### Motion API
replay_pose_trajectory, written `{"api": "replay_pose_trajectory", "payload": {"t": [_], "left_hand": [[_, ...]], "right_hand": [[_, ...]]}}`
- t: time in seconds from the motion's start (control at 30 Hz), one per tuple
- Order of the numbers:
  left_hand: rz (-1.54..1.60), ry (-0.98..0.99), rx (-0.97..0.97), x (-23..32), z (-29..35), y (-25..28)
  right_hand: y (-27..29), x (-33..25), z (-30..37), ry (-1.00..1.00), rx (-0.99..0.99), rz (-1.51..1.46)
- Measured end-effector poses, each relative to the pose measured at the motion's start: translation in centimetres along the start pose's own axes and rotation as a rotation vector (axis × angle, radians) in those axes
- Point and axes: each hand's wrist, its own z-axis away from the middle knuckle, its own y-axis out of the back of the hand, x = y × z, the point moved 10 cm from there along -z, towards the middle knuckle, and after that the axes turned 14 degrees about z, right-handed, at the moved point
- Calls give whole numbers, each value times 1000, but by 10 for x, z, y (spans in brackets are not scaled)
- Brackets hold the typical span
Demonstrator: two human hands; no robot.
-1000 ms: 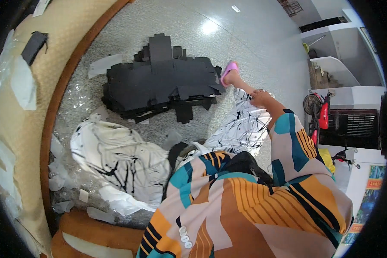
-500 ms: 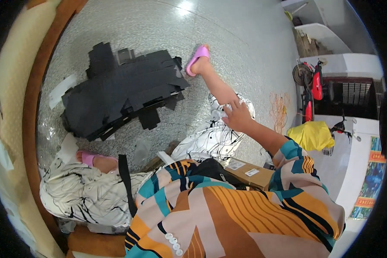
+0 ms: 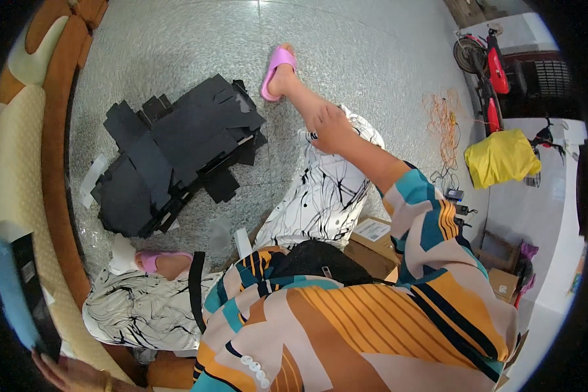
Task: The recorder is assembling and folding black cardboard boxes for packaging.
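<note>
My left hand (image 3: 68,374) is at the lower left rim, its fingers at the lower end of a flat blue-and-black panel (image 3: 27,277). It appears to grip that end, though part of the hand is cut off by the dark rim. The panel stands tilted in front of the sofa's cream cushion. My right hand (image 3: 333,129) lies on my right leg just below the knee, fingers spread, holding nothing. On the floor between my feet is a pile of overlapping flat black sheets (image 3: 189,140) with uneven edges.
The sofa (image 3: 53,170), with a brown wooden edge, runs along the left. A cardboard box (image 3: 371,251) sits beside my right thigh. Tangled orange cord (image 3: 443,127), a yellow cover (image 3: 503,159) and a red two-wheeler (image 3: 496,72) are at right. Clear plastic (image 3: 221,236) lies near my left foot.
The view has turned to the left. My left hand and the blue-and-black panel now show at the lower left. My right hand stays on my leg.
</note>
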Motion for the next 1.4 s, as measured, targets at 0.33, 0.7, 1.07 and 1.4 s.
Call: {"api": "replay_pose_trajectory", "payload": {"t": [0.33, 0.7, 1.07, 1.4], "left_hand": [[580, 641, 117, 56, 112, -153], [260, -113, -539, 200, 117, -207], [515, -282, -249, 211, 87, -181], [897, 58, -397, 195, 36, -206]], "right_hand": [[28, -37, 24, 140, -119, 28], [251, -85, 119, 647, 1052, -1096], [352, -92, 264, 815, 1429, -996], [359, -105, 215, 909, 1222, -1339]]}}
